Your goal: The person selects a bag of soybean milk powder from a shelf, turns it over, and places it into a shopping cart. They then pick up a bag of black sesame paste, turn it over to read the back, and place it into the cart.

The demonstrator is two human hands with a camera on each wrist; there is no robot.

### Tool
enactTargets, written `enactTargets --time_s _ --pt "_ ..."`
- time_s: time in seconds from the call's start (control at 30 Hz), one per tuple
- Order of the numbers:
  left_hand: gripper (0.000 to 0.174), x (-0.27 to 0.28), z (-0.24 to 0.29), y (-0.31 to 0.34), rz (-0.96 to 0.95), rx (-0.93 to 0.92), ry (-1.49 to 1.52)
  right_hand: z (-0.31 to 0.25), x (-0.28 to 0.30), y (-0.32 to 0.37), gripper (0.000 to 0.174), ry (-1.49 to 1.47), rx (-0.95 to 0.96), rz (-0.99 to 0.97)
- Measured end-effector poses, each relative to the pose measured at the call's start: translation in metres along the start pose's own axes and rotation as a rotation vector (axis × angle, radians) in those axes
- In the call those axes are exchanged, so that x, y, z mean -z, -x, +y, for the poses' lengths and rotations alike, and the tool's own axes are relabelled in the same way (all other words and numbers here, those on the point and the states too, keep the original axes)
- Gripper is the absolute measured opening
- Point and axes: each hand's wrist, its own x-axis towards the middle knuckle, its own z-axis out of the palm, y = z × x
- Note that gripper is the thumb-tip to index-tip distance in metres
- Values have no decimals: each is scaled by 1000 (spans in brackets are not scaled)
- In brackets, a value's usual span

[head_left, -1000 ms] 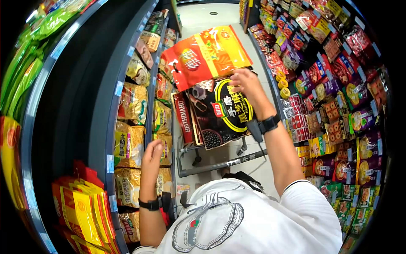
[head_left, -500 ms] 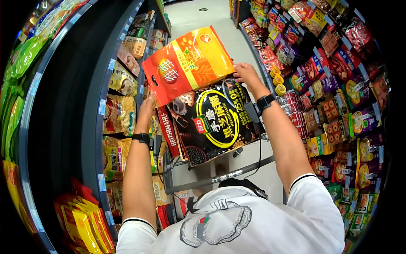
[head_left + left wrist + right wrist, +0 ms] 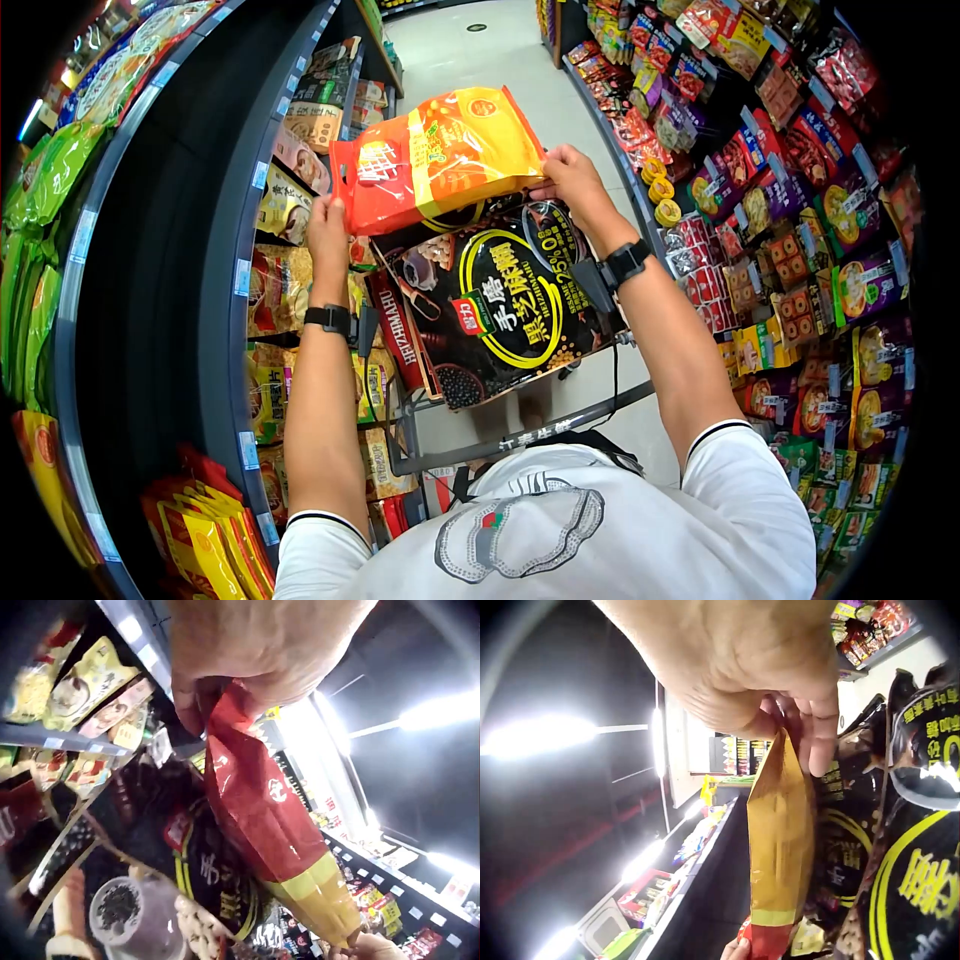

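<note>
Between both hands is a red and orange-yellow food bag (image 3: 440,155), stretched sideways above the cart. My left hand (image 3: 328,232) pinches its red end; in the left wrist view that corner goes up between thumb and fingers. At the orange end, my right hand (image 3: 580,187) pinches the other corner, and the right wrist view shows the bag's narrow orange side (image 3: 780,825) hanging from the fingertips. Just below lies a black bag of sesame paste (image 3: 510,300) with a yellow ring and white lettering, on top of other dark bags with a red edge (image 3: 397,325).
The bags sit on a shopping cart whose handle bar (image 3: 520,440) is nearest my body. Left, a grey shelf (image 3: 225,330) holds yellow and red bags (image 3: 205,530) at its lower end. Packed snack racks (image 3: 800,260) line the right. Pale floor (image 3: 460,50) runs ahead.
My left hand has come up from beside the shelf and taken the bag's red end. The right hand keeps its corner. The bag has tipped, showing more of its side.
</note>
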Motion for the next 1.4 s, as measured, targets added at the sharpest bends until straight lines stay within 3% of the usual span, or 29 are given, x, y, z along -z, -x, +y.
enactTargets --time_s 0.13,0.27,0.33,0.4,0.53,0.6,0.67,0.73,0.77,0.83,0.9,0.97,1.0,1.07,1.17,1.27,1.3,1.4 --pt "21 6 42 -3 -74 -115 45 -25 6 57 7 6 94 -46" --pt "19 3 58 25 -271 -250 74 -19 27 151 7 251 70 -87" --pt "17 0 45 39 -368 -78 116 -21 25 210 9 259 -133 -183" --pt "16 -4 32 54 -467 41 171 11 21 254 8 207 -228 -264" --pt "27 -15 -2 60 -348 -3 -127 61 -9 296 13 122 -510 -465" --pt "46 -16 -21 64 -235 -102 -317 77 -18 295 23 63 -521 -559" --pt "49 -8 -18 86 -68 -249 -355 81 -23 289 28 170 -476 -643" --pt "47 12 -1 121 -163 -29 -188 62 -21 280 30 271 -559 -748" --pt "47 23 9 141 -210 78 -104 52 -13 274 30 257 -554 -724" --pt "41 36 39 193 -333 448 9 41 8 254 23 179 -447 -460" --pt "47 39 47 240 -442 597 138 45 44 229 16 282 -98 -120" --pt "48 34 47 273 -484 709 219 55 79 205 18 511 73 76" --pt "48 30 48 284 -505 749 253 34 71 207 21 626 76 143" --pt "47 19 43 299 -566 767 273 39 72 202 30 658 65 118" --pt "50 7 47 303 -633 781 244 62 71 194 41 535 -179 3" --pt "58 0 44 301 -650 797 285 79 66 192 48 512 -213 -50" --pt "60 0 53 297 -656 808 307 83 69 191 45 585 -202 -33" --pt "64 0 65 286 -651 794 488 58 50 206 44 395 -268 -85"
